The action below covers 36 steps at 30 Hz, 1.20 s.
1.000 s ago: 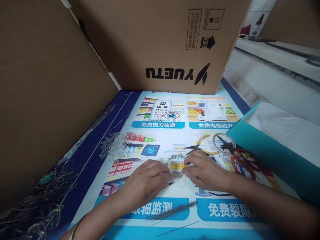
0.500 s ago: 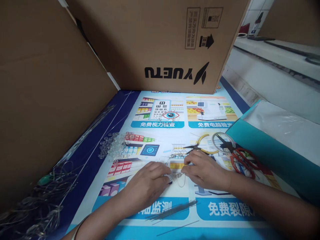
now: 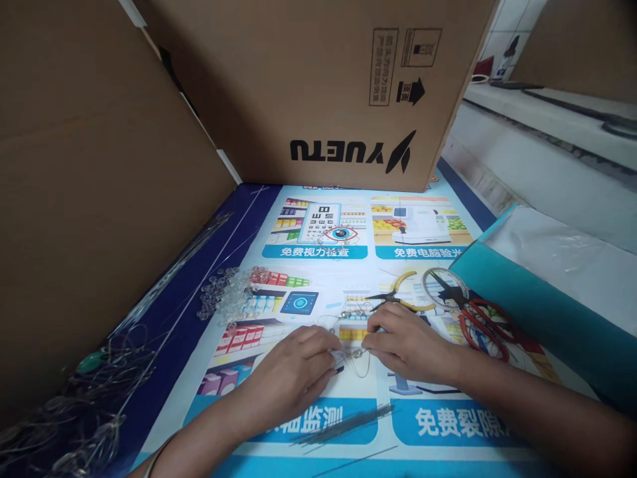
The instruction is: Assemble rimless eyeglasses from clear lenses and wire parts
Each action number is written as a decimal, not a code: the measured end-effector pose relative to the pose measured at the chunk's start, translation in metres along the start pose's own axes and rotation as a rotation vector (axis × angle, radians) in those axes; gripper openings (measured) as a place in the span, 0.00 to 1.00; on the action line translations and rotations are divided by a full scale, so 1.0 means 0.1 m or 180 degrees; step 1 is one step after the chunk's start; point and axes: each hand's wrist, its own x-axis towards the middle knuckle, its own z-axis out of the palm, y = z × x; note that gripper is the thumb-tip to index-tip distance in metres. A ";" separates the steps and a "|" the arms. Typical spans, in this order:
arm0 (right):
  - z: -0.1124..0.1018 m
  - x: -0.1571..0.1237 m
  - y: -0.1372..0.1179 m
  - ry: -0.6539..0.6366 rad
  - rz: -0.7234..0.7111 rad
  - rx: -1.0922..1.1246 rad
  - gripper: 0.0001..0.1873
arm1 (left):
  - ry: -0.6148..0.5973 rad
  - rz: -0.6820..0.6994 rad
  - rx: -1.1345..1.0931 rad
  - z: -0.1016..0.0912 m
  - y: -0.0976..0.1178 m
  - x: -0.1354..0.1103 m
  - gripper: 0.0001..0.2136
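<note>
The thin silvery wire strung with clear round beads (image 3: 357, 354) sits between both hands, a loose loop hanging below it. At its left end I have the left hand (image 3: 308, 358) pinched shut on it, fingers curled; at its right end the right hand (image 3: 408, 338) pinches it too, thumb and fingertips together.

Just beyond the beaded wire lie yellow-handled black pliers (image 3: 395, 295), touching or nearly touching my right knuckles; I can't tell which. Right of them are red-handled, black-bladed scissors (image 3: 468, 304), the blades inside a pale round ring (image 3: 424, 290). Left of the wire is a heap of clear beads (image 3: 226, 292); nearer me, a bundle of thin dark rods (image 3: 348, 423).

Beyond it, brown cardboard (image 3: 279, 86) reads YUETU upside down; the blue-and-white printed mat (image 3: 259, 468) shows 免费视力检查.

That cardboard bounds the far side, a teal box (image 3: 527, 302) the right, and a tangle of clear strands (image 3: 114, 372) the left. My widest room lies between wire and cardboard.
</note>
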 end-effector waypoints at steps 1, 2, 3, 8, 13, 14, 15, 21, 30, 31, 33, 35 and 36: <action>0.00 0.00 0.00 0.0014 -0.0016 -0.0005 0.09 | -0.0022 0.0012 0.0017 -0.01 0.01 0.00 0.06; 0.00 0.00 0.00 0.0032 -0.0039 -0.0005 0.09 | -0.0036 0.0024 0.0030 -0.03 0.01 0.00 0.07; 0.00 -0.01 0.00 0.0059 -0.0065 0.0005 0.09 | -0.0044 0.0037 0.0033 -0.04 0.01 0.01 0.07; 0.02 -0.02 0.03 0.0376 -0.0063 0.0246 0.09 | 0.0211 -0.0029 -0.0009 -0.02 -0.04 -0.01 0.09; 0.04 -0.04 0.12 0.1078 0.0267 0.0296 0.09 | 0.0694 -0.0269 0.0013 0.04 -0.20 -0.05 0.11; 0.04 -0.04 0.13 0.1152 0.0345 0.0269 0.10 | 0.0757 -0.0326 -0.0009 0.05 -0.23 -0.05 0.11; 0.03 -0.03 0.14 0.1176 0.0417 0.0242 0.10 | 0.0815 -0.0381 -0.0031 0.05 -0.26 -0.05 0.11; 0.00 0.01 0.11 0.0630 0.0599 -0.0070 0.19 | 0.0957 -0.0467 0.0000 0.08 -0.33 -0.03 0.14; -0.02 0.04 0.06 0.0341 0.0805 -0.0171 0.15 | 0.0690 -0.0505 0.0189 0.01 -0.25 0.26 0.13; -0.02 0.04 0.07 0.0370 0.0813 -0.0134 0.14 | 0.0649 -0.0533 0.0155 0.00 -0.22 0.31 0.13; -0.02 0.03 0.08 0.0408 0.0807 -0.0041 0.12 | 0.0504 -0.0539 0.0119 -0.02 -0.17 0.43 0.12; -0.02 0.02 0.09 0.0432 0.0782 0.0048 0.11 | 0.0390 -0.0584 0.0055 -0.01 -0.15 0.53 0.11; -0.03 0.02 0.09 0.0441 0.0771 0.0079 0.10 | 0.0348 -0.0613 0.0030 0.01 -0.14 0.57 0.10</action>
